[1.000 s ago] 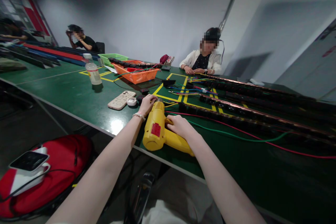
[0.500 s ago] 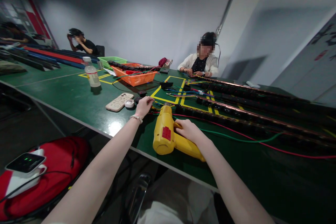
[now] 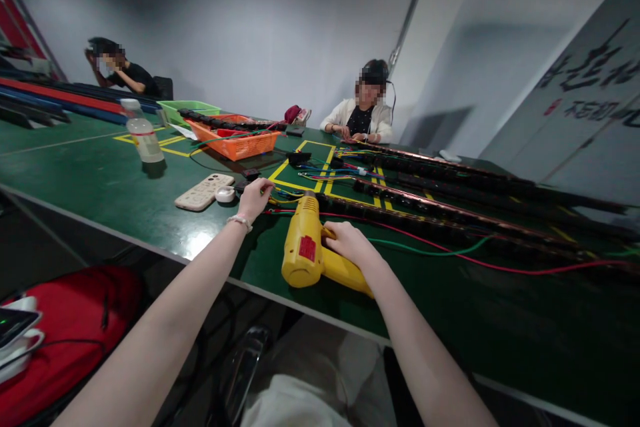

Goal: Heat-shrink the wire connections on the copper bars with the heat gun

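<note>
A yellow heat gun [image 3: 304, 243] with a red label lies on the green table [image 3: 100, 177], nozzle pointing away from me. My right hand [image 3: 350, 243] is wrapped round its handle. My left hand [image 3: 255, 197], with a bracelet at the wrist, reaches past the nozzle with fingers curled on thin coloured wires [image 3: 280, 199] at the end of a long dark strip [image 3: 425, 223]. What the fingers pinch is too small to name.
A beige remote [image 3: 203, 191] and a small white roll [image 3: 225, 194] lie left of my left hand. Further back stand a bottle [image 3: 143, 139], an orange basket [image 3: 235, 142] and a green tray [image 3: 187, 107]. Two people sit at the far side. A red bag [image 3: 70, 333] lies below left.
The view has swung to the right, so everything sits further left in frame. My left hand has stretched a little further forward past the nozzle. My right hand keeps its hold on the heat gun.
</note>
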Demonstrator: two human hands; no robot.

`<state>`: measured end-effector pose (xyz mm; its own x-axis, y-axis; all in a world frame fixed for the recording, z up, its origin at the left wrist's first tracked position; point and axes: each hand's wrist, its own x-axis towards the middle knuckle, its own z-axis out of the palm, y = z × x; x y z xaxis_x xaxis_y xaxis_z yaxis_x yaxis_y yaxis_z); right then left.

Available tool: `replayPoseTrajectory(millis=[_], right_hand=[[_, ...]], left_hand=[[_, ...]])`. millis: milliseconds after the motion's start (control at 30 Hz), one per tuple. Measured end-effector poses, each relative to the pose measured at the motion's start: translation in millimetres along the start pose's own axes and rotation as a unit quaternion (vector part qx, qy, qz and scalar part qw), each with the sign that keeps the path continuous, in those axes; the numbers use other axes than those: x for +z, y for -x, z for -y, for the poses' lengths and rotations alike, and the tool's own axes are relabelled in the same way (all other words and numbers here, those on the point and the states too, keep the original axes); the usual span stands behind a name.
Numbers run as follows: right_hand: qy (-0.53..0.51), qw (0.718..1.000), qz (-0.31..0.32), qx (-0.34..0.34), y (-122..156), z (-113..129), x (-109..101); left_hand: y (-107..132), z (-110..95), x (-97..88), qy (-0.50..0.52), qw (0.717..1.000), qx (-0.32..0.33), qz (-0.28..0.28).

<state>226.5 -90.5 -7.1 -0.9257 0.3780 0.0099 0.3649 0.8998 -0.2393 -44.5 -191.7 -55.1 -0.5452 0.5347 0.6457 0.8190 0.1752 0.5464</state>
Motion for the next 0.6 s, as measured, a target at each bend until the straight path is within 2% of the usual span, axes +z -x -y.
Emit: replayPoseTrajectory(millis=[200, 400, 600], right_hand=[[0.016, 1.0, -0.003, 0.003, -0.2, 8.1, 0.1], [0.013, 1.0, -0.017, -0.016, -14.5, 35.6, 7.6], [0.01, 0.999, -0.033, -0.032, -28.5, 51.2, 13.2]], left_hand=[[-0.9, -1.0, 0.5, 0.004, 1.0, 0.005, -0.007], [-1.8, 1.0, -1.0, -0.001, 1.0, 0.002, 0.004], [-5.4, -0.6, -5.3, -0.012, 0.999, -0.035, 0.026]])
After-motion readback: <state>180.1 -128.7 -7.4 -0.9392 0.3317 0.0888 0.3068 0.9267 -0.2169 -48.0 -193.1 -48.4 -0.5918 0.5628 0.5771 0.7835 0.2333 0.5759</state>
